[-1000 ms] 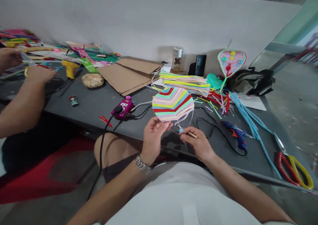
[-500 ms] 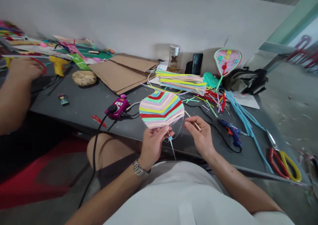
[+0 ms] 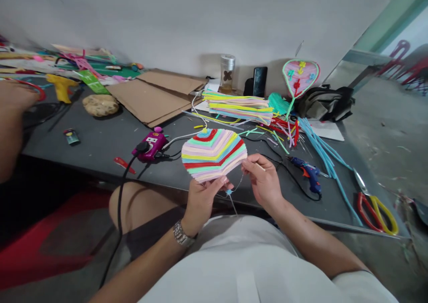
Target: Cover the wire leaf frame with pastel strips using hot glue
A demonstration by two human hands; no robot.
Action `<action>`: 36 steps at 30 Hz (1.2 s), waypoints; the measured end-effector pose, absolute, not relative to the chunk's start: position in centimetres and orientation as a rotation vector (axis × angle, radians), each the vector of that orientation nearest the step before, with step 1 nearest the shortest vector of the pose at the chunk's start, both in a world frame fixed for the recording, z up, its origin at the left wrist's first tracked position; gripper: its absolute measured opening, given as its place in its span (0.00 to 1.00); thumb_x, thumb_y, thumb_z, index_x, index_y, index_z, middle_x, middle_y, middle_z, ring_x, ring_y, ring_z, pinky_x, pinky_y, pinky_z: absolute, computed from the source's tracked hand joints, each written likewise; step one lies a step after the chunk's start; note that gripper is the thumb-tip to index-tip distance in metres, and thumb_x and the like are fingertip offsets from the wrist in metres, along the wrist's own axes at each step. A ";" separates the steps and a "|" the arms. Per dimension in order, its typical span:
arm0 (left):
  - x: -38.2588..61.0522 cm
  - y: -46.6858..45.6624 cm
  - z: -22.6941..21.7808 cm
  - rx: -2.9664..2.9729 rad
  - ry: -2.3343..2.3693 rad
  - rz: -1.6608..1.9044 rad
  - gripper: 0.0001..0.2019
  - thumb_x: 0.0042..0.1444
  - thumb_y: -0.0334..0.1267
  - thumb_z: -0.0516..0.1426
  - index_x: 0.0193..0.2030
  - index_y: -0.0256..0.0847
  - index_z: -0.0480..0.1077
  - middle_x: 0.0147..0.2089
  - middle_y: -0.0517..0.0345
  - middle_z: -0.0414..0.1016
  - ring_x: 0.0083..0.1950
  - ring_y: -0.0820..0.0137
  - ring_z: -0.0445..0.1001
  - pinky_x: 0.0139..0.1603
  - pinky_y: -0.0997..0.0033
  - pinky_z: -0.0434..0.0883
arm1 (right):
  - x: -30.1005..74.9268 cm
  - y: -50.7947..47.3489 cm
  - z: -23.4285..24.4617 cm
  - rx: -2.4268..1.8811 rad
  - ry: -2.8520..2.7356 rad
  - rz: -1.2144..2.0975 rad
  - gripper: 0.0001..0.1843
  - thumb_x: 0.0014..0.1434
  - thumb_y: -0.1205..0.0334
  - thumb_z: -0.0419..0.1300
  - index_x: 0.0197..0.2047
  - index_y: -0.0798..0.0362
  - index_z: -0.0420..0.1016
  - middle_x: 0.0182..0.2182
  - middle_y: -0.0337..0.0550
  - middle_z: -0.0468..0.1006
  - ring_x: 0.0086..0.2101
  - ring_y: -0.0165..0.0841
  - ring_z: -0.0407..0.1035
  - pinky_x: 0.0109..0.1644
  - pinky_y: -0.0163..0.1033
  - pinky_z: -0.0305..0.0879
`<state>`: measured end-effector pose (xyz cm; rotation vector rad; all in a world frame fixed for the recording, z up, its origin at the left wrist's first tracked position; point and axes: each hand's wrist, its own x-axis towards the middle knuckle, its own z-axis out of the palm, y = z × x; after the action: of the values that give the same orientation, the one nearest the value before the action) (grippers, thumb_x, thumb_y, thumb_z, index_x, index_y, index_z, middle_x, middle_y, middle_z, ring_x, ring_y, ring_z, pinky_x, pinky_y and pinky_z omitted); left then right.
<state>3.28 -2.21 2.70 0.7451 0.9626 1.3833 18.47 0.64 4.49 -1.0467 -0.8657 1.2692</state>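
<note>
A striped fan of pipe cleaners point(image 3: 214, 153) on a thin wire frame is held over the table's front edge. My left hand point(image 3: 204, 200) grips its lower edge, thumb on top and fingers beneath. Below that hand a wire stem with a small blue knot point(image 3: 228, 192) points toward my shirt. My right hand point(image 3: 264, 180) is closed at the fan's right edge, its thumb and finger pinched against the rim. A short pale pipe cleaner point(image 3: 260, 166) pokes out from between its fingers, mostly hidden.
Beyond the fan lies a bundle of pipe cleaners point(image 3: 239, 107). A blue glue gun point(image 3: 309, 176), light-blue pipe cleaners point(image 3: 321, 145) and scissors point(image 3: 371, 207) are at right. A purple power adapter point(image 3: 150, 145) with cords sits left. A co-worker's arm point(image 3: 11, 120) reaches in at far left.
My right hand has moved left to the fan's edge, bringing the pale pipe cleaner against it. My left hand keeps its hold. The whole view has shifted slightly.
</note>
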 end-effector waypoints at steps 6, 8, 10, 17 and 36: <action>3.0 -2.3 2.5 0.708 0.983 1.386 0.16 0.45 0.45 0.74 0.34 0.37 0.79 0.30 0.60 0.79 0.30 0.69 0.79 0.35 0.68 0.80 | 18.1 0.3 4.2 -1.075 -0.827 1.281 0.12 0.45 0.54 0.74 0.30 0.49 0.79 0.24 0.36 0.77 0.28 0.30 0.67 0.38 0.38 0.65; 2.9 -2.3 2.2 0.698 0.985 1.403 0.16 0.45 0.44 0.74 0.36 0.37 0.80 0.32 0.59 0.80 0.32 0.70 0.79 0.39 0.67 0.81 | 17.9 0.2 4.1 -1.084 -0.804 1.317 0.13 0.44 0.54 0.75 0.31 0.50 0.79 0.25 0.37 0.78 0.28 0.31 0.68 0.38 0.38 0.66; 2.8 -2.3 1.9 0.706 0.995 1.417 0.15 0.45 0.43 0.74 0.36 0.38 0.80 0.35 0.58 0.82 0.35 0.69 0.80 0.43 0.65 0.81 | 17.8 0.2 4.2 -1.094 -0.802 1.338 0.14 0.43 0.54 0.75 0.30 0.50 0.78 0.26 0.37 0.79 0.28 0.31 0.68 0.37 0.38 0.67; 1.5 -2.7 1.7 0.767 1.103 1.352 0.19 0.45 0.46 0.74 0.41 0.38 0.82 0.40 0.51 0.85 0.41 0.62 0.83 0.48 0.63 0.79 | 17.2 0.4 4.4 -1.090 -0.869 1.336 0.14 0.44 0.53 0.74 0.28 0.50 0.77 0.24 0.36 0.77 0.28 0.31 0.70 0.37 0.38 0.68; -1.5 3.2 7.4 2.479 1.150 1.090 0.13 0.59 0.33 0.59 0.51 0.43 0.76 0.54 0.46 0.79 0.60 0.55 0.75 0.66 0.46 0.66 | 17.1 1.5 5.0 -1.157 -1.453 1.076 0.04 0.54 0.60 0.66 0.29 0.50 0.79 0.23 0.35 0.76 0.25 0.29 0.64 0.33 0.37 0.59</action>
<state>-1.49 3.15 7.38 2.4786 1.1498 1.0898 17.15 1.47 5.05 -1.1571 -1.4530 1.0762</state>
